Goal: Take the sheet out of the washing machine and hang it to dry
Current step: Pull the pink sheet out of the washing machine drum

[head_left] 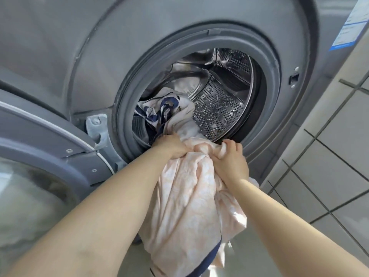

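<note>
A pale pink patterned sheet (185, 196) with a dark blue edge hangs out of the grey front-loading washing machine (89, 56). Its upper part still runs up into the steel drum (217, 108), where white and navy folds are bunched. My left hand (171, 145) grips the bundle at the lower rim of the door opening. My right hand (229, 158) grips a twist of the same cloth just to the right. The lower part of the sheet dangles between my forearms toward the floor.
The machine's round door (40, 166) stands swung open at the left, close to my left arm. A grey rubber seal (127, 92) rings the opening. A tiled wall (339, 146) runs along the right, and a label (351, 23) sits at the top right.
</note>
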